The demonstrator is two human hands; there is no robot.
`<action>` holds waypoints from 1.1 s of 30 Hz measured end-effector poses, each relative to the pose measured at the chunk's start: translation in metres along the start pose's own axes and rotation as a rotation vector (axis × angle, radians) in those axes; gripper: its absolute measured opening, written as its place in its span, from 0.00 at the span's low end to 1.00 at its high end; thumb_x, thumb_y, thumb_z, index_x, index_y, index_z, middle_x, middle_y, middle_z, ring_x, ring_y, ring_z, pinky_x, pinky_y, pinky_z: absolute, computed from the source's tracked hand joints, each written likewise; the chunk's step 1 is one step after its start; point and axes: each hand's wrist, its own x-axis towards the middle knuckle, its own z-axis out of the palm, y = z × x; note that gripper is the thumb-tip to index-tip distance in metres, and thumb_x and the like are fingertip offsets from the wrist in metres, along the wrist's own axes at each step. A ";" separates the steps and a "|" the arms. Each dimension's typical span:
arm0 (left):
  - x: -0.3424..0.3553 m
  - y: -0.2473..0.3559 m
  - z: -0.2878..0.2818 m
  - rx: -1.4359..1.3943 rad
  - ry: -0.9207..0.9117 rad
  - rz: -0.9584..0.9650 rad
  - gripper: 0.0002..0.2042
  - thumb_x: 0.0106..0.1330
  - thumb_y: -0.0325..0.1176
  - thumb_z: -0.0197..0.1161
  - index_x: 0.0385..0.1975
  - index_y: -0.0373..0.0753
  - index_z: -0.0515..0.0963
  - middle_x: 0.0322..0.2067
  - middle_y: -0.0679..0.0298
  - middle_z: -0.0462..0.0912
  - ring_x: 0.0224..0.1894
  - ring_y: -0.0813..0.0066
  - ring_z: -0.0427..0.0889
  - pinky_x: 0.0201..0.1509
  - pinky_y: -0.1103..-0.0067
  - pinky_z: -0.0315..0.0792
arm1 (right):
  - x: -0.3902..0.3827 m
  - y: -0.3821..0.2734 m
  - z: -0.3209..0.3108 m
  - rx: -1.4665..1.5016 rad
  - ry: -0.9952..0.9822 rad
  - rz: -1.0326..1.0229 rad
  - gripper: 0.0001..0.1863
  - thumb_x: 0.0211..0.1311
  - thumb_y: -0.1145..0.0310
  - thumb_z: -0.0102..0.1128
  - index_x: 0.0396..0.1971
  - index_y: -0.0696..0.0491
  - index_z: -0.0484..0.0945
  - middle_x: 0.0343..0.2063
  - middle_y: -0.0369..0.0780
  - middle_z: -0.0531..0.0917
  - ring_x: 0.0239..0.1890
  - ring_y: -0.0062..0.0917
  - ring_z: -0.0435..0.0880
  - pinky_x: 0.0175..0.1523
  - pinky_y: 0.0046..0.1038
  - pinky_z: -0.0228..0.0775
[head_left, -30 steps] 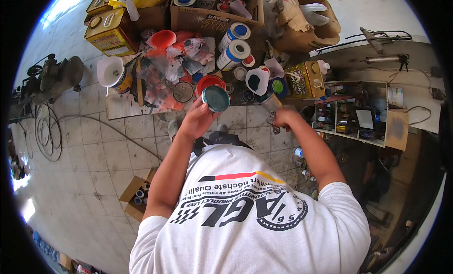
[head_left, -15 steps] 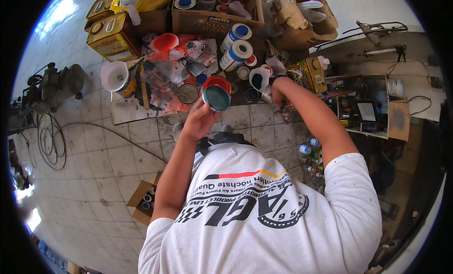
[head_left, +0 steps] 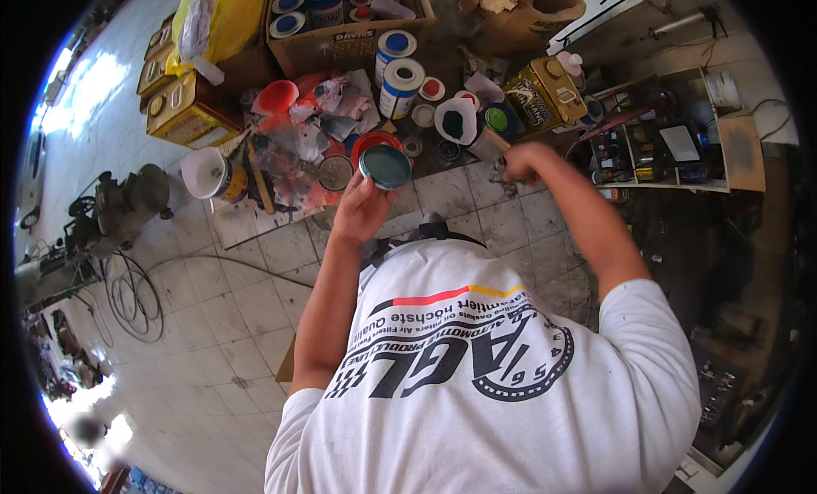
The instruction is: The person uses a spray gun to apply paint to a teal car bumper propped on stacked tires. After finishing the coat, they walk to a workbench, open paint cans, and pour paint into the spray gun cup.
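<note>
A paint workshop: paint cans (head_left: 397, 85), yellow tins (head_left: 189, 113) and stained rags (head_left: 298, 145) crowd the tiled floor (head_left: 213, 315).

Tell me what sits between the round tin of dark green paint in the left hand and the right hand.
In the head view, mostly bare grey floor tile separates the green paint tin from the right hand.

A pale tiled floor (head_left: 213, 315) carries everything here. Directly on it lie a paint-stained sheet (head_left: 294, 183) strewn with lids and scraps, two yellow rectangular tins (head_left: 183, 111), a white bucket (head_left: 208, 172), two blue-and-white cans (head_left: 398, 73) and an open cardboard box (head_left: 340, 39) of cans. A coil of dark cable (head_left: 132, 294) lies at the left beside a grey machine (head_left: 119, 209).
</note>
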 end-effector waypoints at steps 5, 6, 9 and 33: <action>0.017 -0.007 0.005 0.030 -0.031 -0.057 0.36 0.66 0.45 0.67 0.70 0.37 0.61 0.68 0.54 0.68 0.72 0.53 0.64 0.78 0.59 0.56 | 0.008 0.037 0.121 0.395 0.657 -0.208 0.22 0.66 0.56 0.64 0.59 0.41 0.77 0.41 0.43 0.86 0.38 0.35 0.86 0.42 0.37 0.78; 0.021 -0.008 0.005 0.031 -0.029 -0.067 0.36 0.66 0.45 0.67 0.70 0.37 0.61 0.68 0.54 0.68 0.73 0.52 0.63 0.78 0.59 0.56 | 0.007 0.038 0.139 0.440 0.789 -0.210 0.24 0.66 0.56 0.63 0.61 0.38 0.77 0.44 0.42 0.86 0.44 0.36 0.86 0.47 0.37 0.77; 0.036 -0.016 0.019 0.016 -0.040 -0.118 0.34 0.67 0.44 0.66 0.68 0.37 0.62 0.66 0.55 0.71 0.71 0.55 0.66 0.77 0.61 0.58 | 0.006 0.030 0.168 0.668 0.942 -0.323 0.24 0.68 0.57 0.61 0.64 0.29 0.74 0.45 0.40 0.85 0.44 0.37 0.85 0.46 0.38 0.78; 0.042 -0.051 0.030 -0.007 0.054 -0.202 0.28 0.73 0.49 0.57 0.66 0.41 0.66 0.67 0.53 0.70 0.73 0.51 0.63 0.76 0.59 0.58 | 0.023 0.002 0.129 0.872 1.132 -0.242 0.25 0.69 0.51 0.56 0.63 0.42 0.69 0.33 0.48 0.87 0.39 0.49 0.86 0.43 0.48 0.75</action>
